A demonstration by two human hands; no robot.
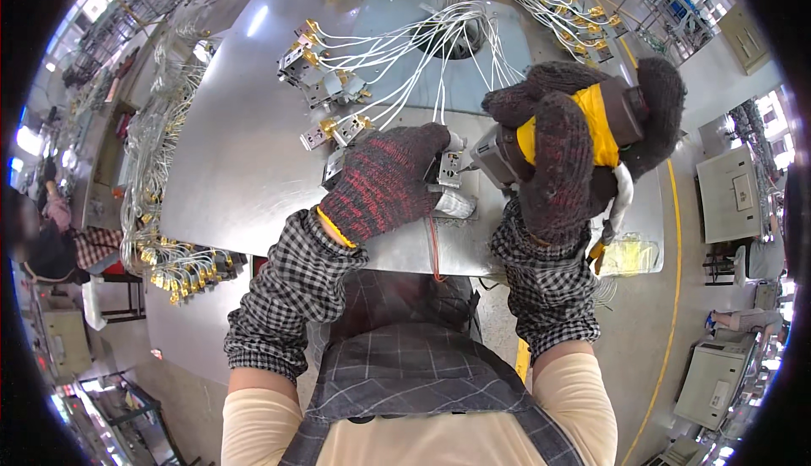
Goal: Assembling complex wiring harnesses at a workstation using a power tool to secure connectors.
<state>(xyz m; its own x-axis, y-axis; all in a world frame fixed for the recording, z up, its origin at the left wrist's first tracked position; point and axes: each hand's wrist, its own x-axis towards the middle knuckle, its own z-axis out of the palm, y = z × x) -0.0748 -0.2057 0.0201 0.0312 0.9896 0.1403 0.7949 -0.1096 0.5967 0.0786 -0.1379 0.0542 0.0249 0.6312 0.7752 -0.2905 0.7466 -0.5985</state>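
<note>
My left hand (384, 179), in a dark knitted glove flecked with red, is closed around a small silver metal block (450, 168) with holes in its face. The block sits by the table's near edge, next to a white-wrapped piece (456, 204). My right hand (564, 162), gloved alike, grips a dark power screwdriver (500, 155) banded with yellow tape. Its narrow tip points left at the block, close to its face; whether they touch I cannot tell. The left fingertips are partly hidden behind the block.
White wires (414, 43) fan out from a round hole in the metal table (228, 153), ending in several silver blocks with brass-coloured parts (312, 69). More wired blocks (182, 276) hang at the left. Red wires (435, 250) drop over the near edge. A seated person (63, 242) is far left.
</note>
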